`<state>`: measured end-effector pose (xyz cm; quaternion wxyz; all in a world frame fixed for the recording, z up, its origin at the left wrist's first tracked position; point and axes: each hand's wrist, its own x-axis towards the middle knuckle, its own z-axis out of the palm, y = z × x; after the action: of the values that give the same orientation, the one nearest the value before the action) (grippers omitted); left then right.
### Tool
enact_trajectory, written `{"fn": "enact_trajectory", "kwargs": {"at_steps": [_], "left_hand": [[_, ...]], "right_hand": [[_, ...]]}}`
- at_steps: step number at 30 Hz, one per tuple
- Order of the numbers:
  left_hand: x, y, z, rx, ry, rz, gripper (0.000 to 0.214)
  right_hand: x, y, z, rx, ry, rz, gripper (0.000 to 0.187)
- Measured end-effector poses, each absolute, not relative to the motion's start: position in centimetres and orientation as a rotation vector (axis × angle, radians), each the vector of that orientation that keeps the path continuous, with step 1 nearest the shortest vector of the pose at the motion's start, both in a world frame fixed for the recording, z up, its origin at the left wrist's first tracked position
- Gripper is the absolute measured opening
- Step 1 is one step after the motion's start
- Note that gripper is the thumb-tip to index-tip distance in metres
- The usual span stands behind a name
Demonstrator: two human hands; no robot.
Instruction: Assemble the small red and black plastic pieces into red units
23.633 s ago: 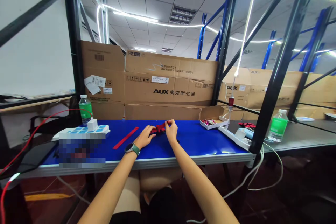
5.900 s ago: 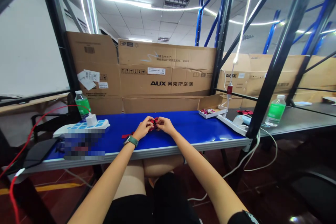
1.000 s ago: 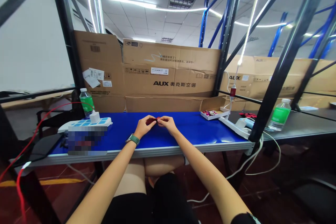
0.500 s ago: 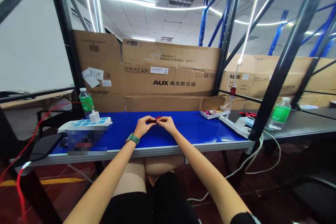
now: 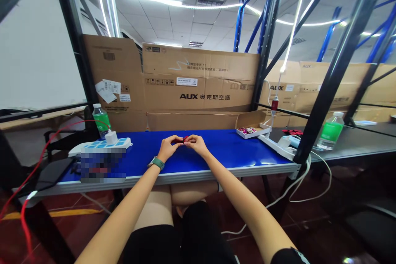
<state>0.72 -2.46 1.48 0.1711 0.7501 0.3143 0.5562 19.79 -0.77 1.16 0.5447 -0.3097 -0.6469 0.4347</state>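
Note:
My left hand point(image 5: 169, 147) and my right hand point(image 5: 196, 144) meet over the middle of the blue tabletop point(image 5: 222, 148). Between their fingertips is a small dark red piece point(image 5: 185, 138), pinched from both sides. Most of it is covered by my fingers, so its kind does not show. A watch with a green strap point(image 5: 157, 162) is on my left wrist. Off to the right, a shallow open white box point(image 5: 254, 135) holds small pink and white pieces.
Power strips lie at the left point(image 5: 100, 147) and right point(image 5: 275, 146) of the table. Green-labelled bottles stand at the left point(image 5: 101, 120) and on the neighbouring table point(image 5: 331, 132). A cardboard panel point(image 5: 201, 90) closes off the back. A black rack post point(image 5: 324, 78) rises at the right corner, near hanging white cables point(image 5: 305, 179).
Both hands stay in almost the same place, still pinching the dark red piece. A little more of it shows between the fingers. The camera view has shifted very slightly.

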Motion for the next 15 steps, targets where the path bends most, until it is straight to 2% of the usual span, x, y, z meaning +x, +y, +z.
{"fn": "enact_trajectory", "kwargs": {"at_steps": [8,15], "left_hand": [[0.56,-1.98,1.21,2.073,0.857,1.563,0.030],[0.63,-2.01,1.26,2.009,0.801,1.526,0.033]], "right_hand": [[19.97,-1.26,1.45,-0.687,-1.669,0.791,0.023],[20.05,-1.61,1.43,-0.638,-1.754,0.700,0.019]]}}
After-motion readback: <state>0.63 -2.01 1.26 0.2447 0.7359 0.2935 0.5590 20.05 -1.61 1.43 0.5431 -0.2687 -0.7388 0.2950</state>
